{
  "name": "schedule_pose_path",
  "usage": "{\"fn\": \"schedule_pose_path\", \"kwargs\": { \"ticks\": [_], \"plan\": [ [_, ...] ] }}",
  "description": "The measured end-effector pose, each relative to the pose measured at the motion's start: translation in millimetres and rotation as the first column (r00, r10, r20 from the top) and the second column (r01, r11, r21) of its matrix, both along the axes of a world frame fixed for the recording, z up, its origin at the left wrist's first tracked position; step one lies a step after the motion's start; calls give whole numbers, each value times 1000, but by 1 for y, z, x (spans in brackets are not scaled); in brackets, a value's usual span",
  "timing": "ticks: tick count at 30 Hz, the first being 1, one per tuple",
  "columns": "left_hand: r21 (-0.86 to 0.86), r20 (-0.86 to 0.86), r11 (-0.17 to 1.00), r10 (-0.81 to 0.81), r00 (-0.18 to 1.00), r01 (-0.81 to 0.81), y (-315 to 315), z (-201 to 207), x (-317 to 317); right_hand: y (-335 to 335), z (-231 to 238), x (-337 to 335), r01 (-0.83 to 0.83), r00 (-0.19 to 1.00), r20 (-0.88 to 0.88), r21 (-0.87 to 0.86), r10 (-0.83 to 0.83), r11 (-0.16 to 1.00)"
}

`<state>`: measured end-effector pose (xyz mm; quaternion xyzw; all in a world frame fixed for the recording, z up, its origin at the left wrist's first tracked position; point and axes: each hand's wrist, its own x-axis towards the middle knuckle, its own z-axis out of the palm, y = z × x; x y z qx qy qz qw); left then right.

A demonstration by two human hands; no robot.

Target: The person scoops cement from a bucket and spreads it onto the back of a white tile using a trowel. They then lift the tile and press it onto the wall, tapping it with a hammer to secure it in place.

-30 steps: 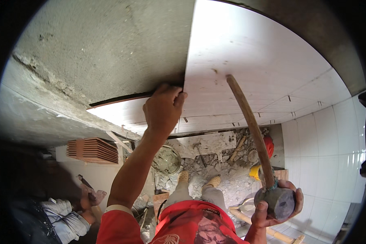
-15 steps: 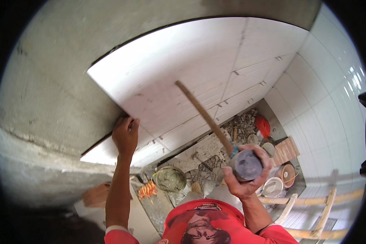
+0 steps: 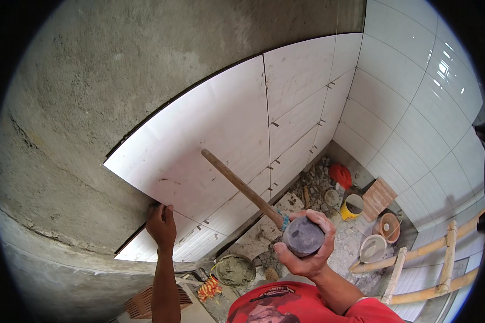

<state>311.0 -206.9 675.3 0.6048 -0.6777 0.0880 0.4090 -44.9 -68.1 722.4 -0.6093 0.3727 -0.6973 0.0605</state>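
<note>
My right hand [image 3: 313, 245] is wrapped round the dark grey rubber head of a mallet [image 3: 303, 237]. Its wooden handle points up and left, across the front of a large white wall tile [image 3: 215, 124], with a blue binding where handle meets head. At that tile's lower left corner is my left hand [image 3: 160, 226], fingers bent and closed at the edge. Thumb and fingertips touch the corner, just above the joint with the lower tile [image 3: 145, 246]; whether a small piece sits between them is hidden. Small dark spacers [image 3: 275, 124] stick out of the joints.
Bare grey cement wall [image 3: 91, 91] lies left of and above the tiles. Below are a bucket of wet mortar [image 3: 235, 270], rubble [image 3: 315, 180], a yellow bucket [image 3: 352, 206], a white pail [image 3: 373, 248] and an orange-brown bucket [image 3: 387, 226]. A bamboo ladder [image 3: 448, 258] stands lower right.
The view has shifted, so the wall tiles show more squarely. My right hand and mallet appear lower and slightly left in the picture. My left hand stays at the same tile corner.
</note>
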Motion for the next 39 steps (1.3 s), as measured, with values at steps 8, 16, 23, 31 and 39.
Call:
{"fn": "schedule_pose_path", "kwargs": {
  "ticks": [8,16,23,31,39],
  "plan": [
    [-40,-6,999,-29,1000,29,1,0,-1,-3,-8,4,-71,997,23,52,70,996],
    [238,27,969,62,998,-67,8,34,-2,-1,-17,-2,19,998,53,188,-30,982],
    [-200,169,978,-18,985,52,22,175,-86,24,-26,-39,171,977,54,384,-207,907],
    [-323,470,891,-142,871,320,-131,238,-282,34,-42,-83,77,983,111,466,-145,882],
    [-383,354,921,72,933,74,-191,214,-330,33,-67,-190,110,964,142,558,-226,822]
  ]
}}
